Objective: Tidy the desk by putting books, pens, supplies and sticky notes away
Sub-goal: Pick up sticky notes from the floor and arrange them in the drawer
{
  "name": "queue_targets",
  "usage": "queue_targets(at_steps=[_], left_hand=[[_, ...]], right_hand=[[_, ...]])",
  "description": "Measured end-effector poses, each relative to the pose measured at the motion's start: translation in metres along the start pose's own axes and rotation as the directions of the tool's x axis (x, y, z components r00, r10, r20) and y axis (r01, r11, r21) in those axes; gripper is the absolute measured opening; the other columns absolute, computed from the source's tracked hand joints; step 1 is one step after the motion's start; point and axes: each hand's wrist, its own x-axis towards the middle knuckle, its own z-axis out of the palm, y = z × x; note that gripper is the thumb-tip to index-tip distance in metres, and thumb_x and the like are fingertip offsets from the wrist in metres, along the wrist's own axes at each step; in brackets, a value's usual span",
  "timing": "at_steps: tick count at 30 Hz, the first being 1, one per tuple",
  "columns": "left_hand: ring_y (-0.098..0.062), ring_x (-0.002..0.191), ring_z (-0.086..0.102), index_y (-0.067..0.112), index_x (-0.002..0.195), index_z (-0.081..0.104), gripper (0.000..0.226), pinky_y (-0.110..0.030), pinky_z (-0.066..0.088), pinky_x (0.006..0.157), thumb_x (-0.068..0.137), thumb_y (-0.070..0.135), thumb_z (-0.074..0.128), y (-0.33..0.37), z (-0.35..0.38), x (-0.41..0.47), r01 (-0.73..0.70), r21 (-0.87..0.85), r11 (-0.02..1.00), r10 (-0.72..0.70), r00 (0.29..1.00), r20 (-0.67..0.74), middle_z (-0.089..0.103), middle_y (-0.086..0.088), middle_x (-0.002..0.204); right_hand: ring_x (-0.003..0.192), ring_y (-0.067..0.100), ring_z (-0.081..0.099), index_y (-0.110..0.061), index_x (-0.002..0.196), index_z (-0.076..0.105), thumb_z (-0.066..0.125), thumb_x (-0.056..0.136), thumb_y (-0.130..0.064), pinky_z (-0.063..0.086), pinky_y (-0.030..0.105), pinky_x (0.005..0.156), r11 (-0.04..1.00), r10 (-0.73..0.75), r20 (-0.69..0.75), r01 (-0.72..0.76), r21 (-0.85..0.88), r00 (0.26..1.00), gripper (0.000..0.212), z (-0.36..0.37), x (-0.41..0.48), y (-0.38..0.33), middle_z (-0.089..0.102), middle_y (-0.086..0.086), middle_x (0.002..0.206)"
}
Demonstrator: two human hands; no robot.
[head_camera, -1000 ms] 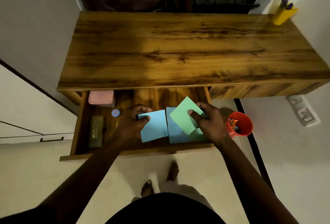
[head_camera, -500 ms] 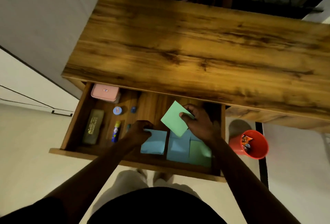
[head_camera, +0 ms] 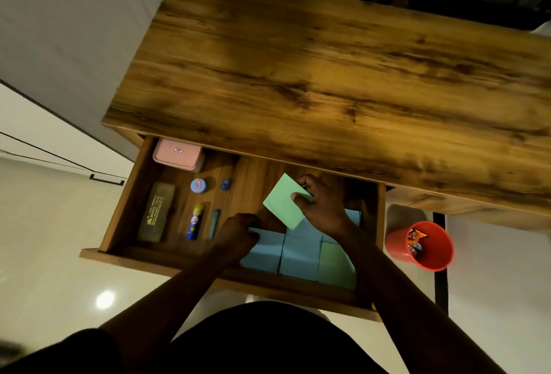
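Blue pad down in the drawer (head_camera: 119,224), green one still up.
Since a second ago your left hand (head_camera: 238,233) has lowered its blue sticky pad (head_camera: 264,250) flat beside the second blue pad (head_camera: 299,251), fingers curled on its far corner, so that pad looks stowed. Left of that hand lie the pencil case (head_camera: 155,212), pink box (head_camera: 178,154), round tin (head_camera: 199,186) and glue stick (head_camera: 195,221). Your right hand (head_camera: 325,206) pinches the green sticky pad (head_camera: 283,200) above the stack. Right of it, outside the drawer, the red bin (head_camera: 396,242) holds wrappers.
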Motion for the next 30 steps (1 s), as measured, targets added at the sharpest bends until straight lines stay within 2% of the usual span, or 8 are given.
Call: queue_targets(at_steps=[5,10,13,18,21,24,27,30], left_hand=[[-0.013,0.115,0.051,0.044,0.12,0.065,0.032,-0.021,0.045,0.078,0.09,0.032,0.069,-0.004,0.001,-0.002,-0.028,0.076,0.997,0.029,1.0,-0.009,0.045,0.009,0.129],[-0.019,0.117,0.059,0.027,0.135,0.059,0.052,-0.03,0.052,0.095,0.085,0.026,0.076,-0.006,-0.001,-0.004,-0.066,0.057,0.996,0.07,0.995,-0.078,0.057,0.001,0.131],[-0.019,0.116,0.059,0.023,0.136,0.057,0.056,-0.025,0.049,0.09,0.084,0.023,0.078,-0.006,-0.005,-0.006,-0.052,0.027,0.998,0.054,0.992,-0.116,0.057,0.002,0.13],[-0.016,0.098,0.064,0.02,0.131,0.055,0.055,-0.018,0.048,0.069,0.082,0.014,0.079,-0.007,-0.012,-0.012,0.02,-0.131,0.991,-0.042,0.985,-0.167,0.064,0.002,0.115],[-0.02,0.097,0.068,0.019,0.129,0.056,0.053,-0.022,0.054,0.07,0.081,0.009,0.077,-0.006,-0.012,-0.013,0.016,-0.174,0.985,-0.048,0.983,-0.18,0.067,0.0,0.11],[-0.02,0.104,0.065,0.018,0.133,0.058,0.055,-0.024,0.051,0.077,0.082,0.014,0.078,-0.003,-0.012,-0.014,0.022,-0.132,0.991,-0.044,0.986,-0.163,0.066,-0.002,0.119],[-0.017,0.099,0.065,0.025,0.129,0.06,0.049,-0.028,0.055,0.078,0.084,0.019,0.077,-0.004,-0.011,-0.014,0.053,-0.153,0.987,-0.075,0.987,-0.145,0.065,0.002,0.115],[-0.017,0.097,0.065,0.024,0.133,0.059,0.05,-0.024,0.05,0.074,0.086,0.018,0.075,-0.002,-0.008,-0.016,0.032,-0.126,0.992,-0.049,0.989,-0.137,0.065,0.001,0.111]], right_hand=[[0.107,0.011,0.065,-0.026,0.116,0.062,0.062,0.098,-0.033,0.055,0.035,0.091,0.993,-0.047,0.086,0.056,-0.103,0.995,0.02,0.01,0.014,-0.004,0.07,-0.009,0.114],[0.107,0.018,0.067,-0.028,0.118,0.061,0.06,0.098,-0.031,0.057,0.037,0.087,0.969,-0.058,0.179,0.099,-0.228,0.982,0.021,0.024,0.03,-0.011,0.071,-0.004,0.116],[0.112,0.021,0.065,-0.026,0.123,0.058,0.061,0.099,-0.027,0.056,0.037,0.089,0.954,-0.055,0.234,0.12,-0.274,0.971,0.025,0.032,0.037,-0.013,0.068,-0.002,0.124],[0.103,0.026,0.067,-0.027,0.12,0.055,0.062,0.098,-0.028,0.059,0.042,0.084,0.919,-0.025,0.327,0.15,-0.364,0.945,0.023,0.04,0.043,-0.01,0.068,0.001,0.119],[0.111,0.027,0.066,-0.028,0.126,0.057,0.066,0.094,-0.033,0.056,0.044,0.091,0.887,-0.045,0.32,0.185,-0.423,0.946,0.034,0.043,0.041,-0.006,0.069,0.0,0.124],[0.124,0.026,0.06,-0.027,0.135,0.057,0.071,0.09,-0.035,0.05,0.043,0.101,0.841,-0.08,0.272,0.211,-0.498,0.959,0.048,0.046,0.039,-0.003,0.063,-0.001,0.135],[0.128,0.027,0.053,-0.029,0.14,0.054,0.072,0.088,-0.036,0.045,0.043,0.102,0.803,-0.093,0.245,0.218,-0.555,0.965,0.055,0.048,0.035,-0.001,0.053,-0.001,0.14],[0.129,0.03,0.05,-0.03,0.143,0.051,0.07,0.09,-0.037,0.043,0.044,0.102,0.786,-0.093,0.223,0.21,-0.582,0.97,0.057,0.049,0.032,0.001,0.05,0.001,0.141]])
